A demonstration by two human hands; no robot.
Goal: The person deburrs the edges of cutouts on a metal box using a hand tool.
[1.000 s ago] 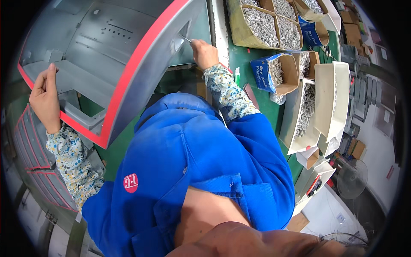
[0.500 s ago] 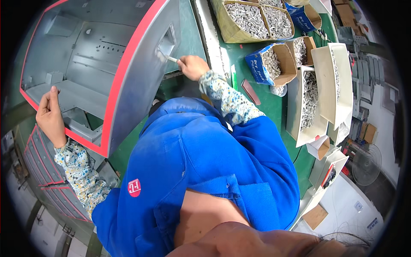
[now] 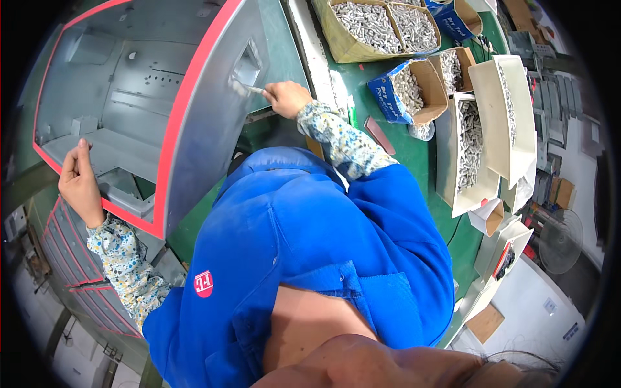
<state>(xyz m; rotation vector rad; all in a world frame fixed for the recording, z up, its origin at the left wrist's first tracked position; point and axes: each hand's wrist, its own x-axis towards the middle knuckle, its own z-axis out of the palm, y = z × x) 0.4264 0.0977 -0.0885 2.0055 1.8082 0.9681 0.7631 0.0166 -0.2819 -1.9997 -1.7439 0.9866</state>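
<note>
A grey sheet-metal cabinet (image 3: 206, 132) with red edging stands at the left, its open side showing the inside. My left hand (image 3: 80, 184) grips its near red-edged rim, fingers pointing up and partly folded over the edge. My right hand (image 3: 286, 98) is closed around the thin handle of a small pale brush (image 3: 249, 87). The whitish tip touches the cabinet's outer side, just below a rectangular cutout (image 3: 247, 64). Whitish smears surround that cutout.
On the green table at right stand a divided box (image 3: 336, 39) of small metal parts, a blue carton (image 3: 388, 100) and white bins (image 3: 453, 174), also with parts. A dark reddish strip (image 3: 379, 134) lies near my right forearm. Red-edged grey panels (image 3: 68, 242) are at lower left.
The brush tip and my right hand have shifted slightly left along the cabinet's side, from the cutout's lower corner to just below it. My left hand keeps its place on the rim.
</note>
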